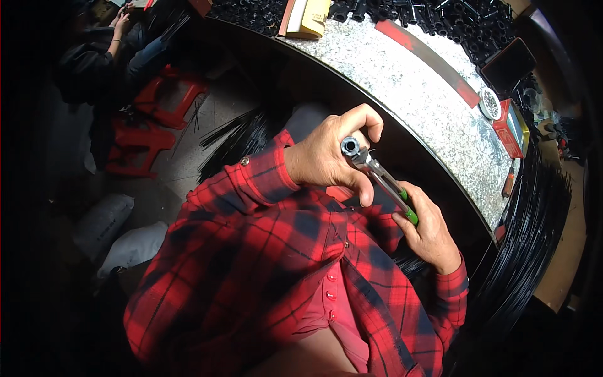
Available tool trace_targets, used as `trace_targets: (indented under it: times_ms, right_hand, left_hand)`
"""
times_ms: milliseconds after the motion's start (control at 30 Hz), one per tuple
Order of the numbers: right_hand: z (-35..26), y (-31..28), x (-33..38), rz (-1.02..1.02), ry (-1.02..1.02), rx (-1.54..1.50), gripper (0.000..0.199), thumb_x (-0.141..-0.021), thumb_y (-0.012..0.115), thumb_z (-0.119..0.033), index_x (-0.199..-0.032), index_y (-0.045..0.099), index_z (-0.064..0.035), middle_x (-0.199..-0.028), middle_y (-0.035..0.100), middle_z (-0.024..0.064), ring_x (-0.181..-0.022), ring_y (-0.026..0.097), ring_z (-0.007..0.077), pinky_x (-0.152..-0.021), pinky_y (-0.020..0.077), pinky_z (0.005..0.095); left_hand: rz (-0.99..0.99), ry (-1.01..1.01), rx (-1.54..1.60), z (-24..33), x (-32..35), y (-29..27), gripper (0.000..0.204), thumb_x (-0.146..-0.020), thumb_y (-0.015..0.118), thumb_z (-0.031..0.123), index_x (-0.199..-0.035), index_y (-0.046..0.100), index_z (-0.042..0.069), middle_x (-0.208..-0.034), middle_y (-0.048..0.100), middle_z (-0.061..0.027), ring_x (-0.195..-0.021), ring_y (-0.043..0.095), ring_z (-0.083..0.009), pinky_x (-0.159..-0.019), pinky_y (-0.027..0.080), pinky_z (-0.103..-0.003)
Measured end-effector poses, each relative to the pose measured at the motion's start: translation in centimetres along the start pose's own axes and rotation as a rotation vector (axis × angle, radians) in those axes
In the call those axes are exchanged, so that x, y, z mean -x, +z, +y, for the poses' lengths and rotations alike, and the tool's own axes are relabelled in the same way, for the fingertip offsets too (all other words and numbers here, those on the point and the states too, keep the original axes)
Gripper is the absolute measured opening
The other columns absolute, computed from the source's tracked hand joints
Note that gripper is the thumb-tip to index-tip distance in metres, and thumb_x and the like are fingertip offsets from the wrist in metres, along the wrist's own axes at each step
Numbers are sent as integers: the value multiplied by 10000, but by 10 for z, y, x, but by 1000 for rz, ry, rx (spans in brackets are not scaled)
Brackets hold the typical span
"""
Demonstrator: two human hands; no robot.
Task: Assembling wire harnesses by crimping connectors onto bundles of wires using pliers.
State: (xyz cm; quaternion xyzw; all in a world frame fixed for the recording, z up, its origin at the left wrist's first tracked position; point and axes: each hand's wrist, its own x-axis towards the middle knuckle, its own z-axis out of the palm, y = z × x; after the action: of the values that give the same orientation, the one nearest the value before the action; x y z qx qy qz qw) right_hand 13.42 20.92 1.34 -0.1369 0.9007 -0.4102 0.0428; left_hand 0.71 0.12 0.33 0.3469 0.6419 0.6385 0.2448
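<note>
My right hand point(428, 227) is closed around the green-gripped handles of a pair of pliers point(388, 183). The metal jaws reach up to the left, against a small round part with a dark hole and shiny rim point(350, 146). That part sits in my left hand point(323, 149), whose lower fingers curl behind it while thumb and index finger stand apart in a curve. How far the part extends below its rim is hidden by hand and pliers. Both hands are above my lap, in front of the table edge.
The speckled table point(402, 81) curves ahead, with black plastic parts point(440, 22) heaped at its back. On it are a red-and-grey strip point(430, 63), a white dish point(489, 103), a red box point(507, 135) and a screwdriver point(508, 182). Black rods point(527, 232) lie right; red stools point(141, 147) and a person point(94, 69) are left.
</note>
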Motion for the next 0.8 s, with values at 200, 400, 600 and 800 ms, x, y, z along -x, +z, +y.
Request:
trace_targets:
  times_ms: [200,400,600,800]
  right_hand:
    - [7,10,3,34,87,-15,305,-734,616,29,-1022,517,16,-842,555,172,-743,582,317,-661,450,329]
    - [12,14,3,81,100,-15,230,-728,612,52,-940,532,15,-780,552,171,-667,584,295,-602,448,301]
    - [12,15,6,197,131,-12,205,-752,598,43,-940,525,5,-766,560,141,-663,588,238,-600,451,305]
    - [33,-9,13,642,183,-105,109,-842,543,-36,-944,514,-9,-745,528,54,-649,516,115,-579,418,246]
  left_hand:
    - [67,183,-69,-13,-1,2,763,-454,879,396,-921,379,58,-514,464,29,-488,420,-16,-429,321,-198]
    - [128,128,1,-15,1,5,771,-453,888,386,-945,390,63,-494,402,49,-472,372,-20,-434,301,-198]
    - [161,31,153,-13,2,9,779,-459,889,382,-968,395,59,-493,372,61,-470,337,-12,-436,269,-188]
    - [185,104,95,-18,1,8,809,-471,882,389,-1012,387,48,-495,320,70,-465,288,-3,-437,219,-187]
